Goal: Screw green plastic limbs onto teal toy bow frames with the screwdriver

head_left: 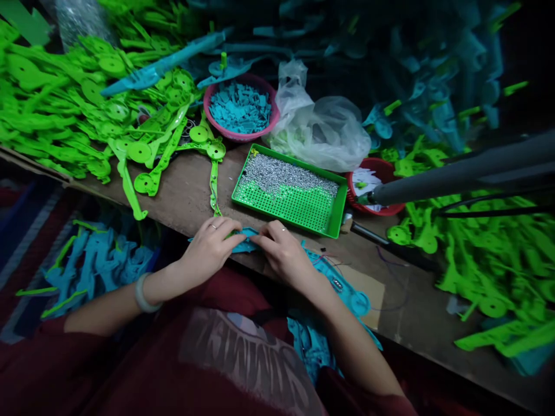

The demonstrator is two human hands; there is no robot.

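Observation:
At the bench's front edge, a blue plastic part [245, 242] lies between my two hands, its middle showing and its ends covered by fingers. My left hand [210, 245] is closed on its left side, thumb and fingertips pressed together. On the other side, my right hand [284, 254] grips the same part with bent fingers. Just beyond my left hand, a green plastic part [214, 173] reaches down to the fingers. Under and beside my right forearm lies a long blue plastic piece [342, 283] with thin red and dark wires near it.
A green perforated tray [299, 214] holds many small metal screws. Behind it stand a pink bowl [243, 137] of blue pieces, a clear plastic bag [333, 130] and a red basket [392, 209]. A dark metal arm [459, 170] juts in from the right. Green parts [47, 110] heap at left.

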